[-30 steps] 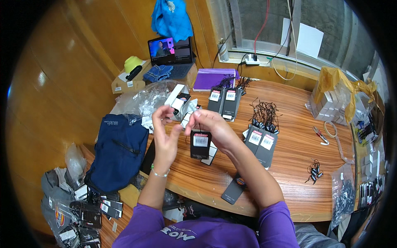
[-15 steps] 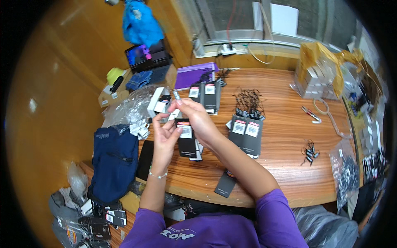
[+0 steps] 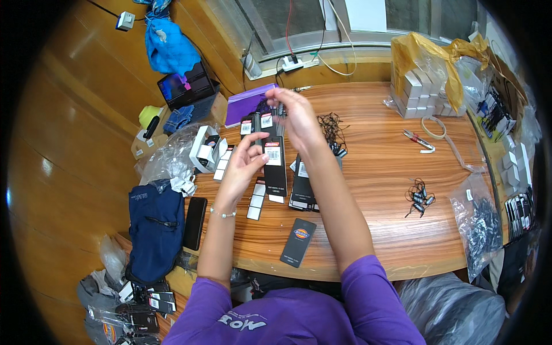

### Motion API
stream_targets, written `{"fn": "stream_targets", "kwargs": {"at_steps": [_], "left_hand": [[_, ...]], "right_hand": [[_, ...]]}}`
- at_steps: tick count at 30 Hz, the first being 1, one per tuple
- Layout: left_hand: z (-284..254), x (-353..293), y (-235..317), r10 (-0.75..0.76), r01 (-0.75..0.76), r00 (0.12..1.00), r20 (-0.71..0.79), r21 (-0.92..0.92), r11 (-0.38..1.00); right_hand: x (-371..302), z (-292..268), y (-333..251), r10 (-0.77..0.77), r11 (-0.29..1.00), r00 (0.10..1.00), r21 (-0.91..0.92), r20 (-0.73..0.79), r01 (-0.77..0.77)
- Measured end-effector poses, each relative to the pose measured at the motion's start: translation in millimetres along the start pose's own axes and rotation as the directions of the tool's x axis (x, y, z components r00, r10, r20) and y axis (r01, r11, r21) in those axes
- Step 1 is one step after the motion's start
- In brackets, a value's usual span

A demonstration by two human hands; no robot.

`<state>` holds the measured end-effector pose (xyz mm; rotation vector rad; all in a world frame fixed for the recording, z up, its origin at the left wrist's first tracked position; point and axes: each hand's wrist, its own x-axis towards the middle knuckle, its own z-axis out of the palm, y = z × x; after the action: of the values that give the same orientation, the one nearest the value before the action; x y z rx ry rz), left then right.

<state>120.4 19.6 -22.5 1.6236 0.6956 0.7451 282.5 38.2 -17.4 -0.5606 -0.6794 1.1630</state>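
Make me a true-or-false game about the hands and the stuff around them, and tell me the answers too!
1. The left hand holds a black tag with a white label. True.
2. The black phone lies on top of the navy bag. False: the phone lies on the table, beside the navy bag.
3. A blue cloth hangs above the lit screen. True.
4. The flat folder behind the hands is green. False: the folder is purple.
5. The person's sleeves are purple. True.
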Motion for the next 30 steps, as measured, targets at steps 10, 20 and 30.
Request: {"fn": "stream_targets", "kwargs": {"at_steps": [10,20,30], "left_hand": [[25,24,-27,-0.181,0.156,0.976,0.124,0.19,0.969],[30,33,-67,-0.072,0.038,0.995,0.065,0.419,0.907],[22,7,-53,-0.015,0.062,0.995,-0.094,0.516,0.854]], "right_hand": [[6,-56,-44,-0.361,0.871,0.926,-0.396,-0.113,0.292],[15,-101,-41,-0.312,0.771,0.932,-0.622,-0.183,0.136],[59,-172,27,-0.244,0.502,0.953,-0.864,-0.18,-0.035]]}}
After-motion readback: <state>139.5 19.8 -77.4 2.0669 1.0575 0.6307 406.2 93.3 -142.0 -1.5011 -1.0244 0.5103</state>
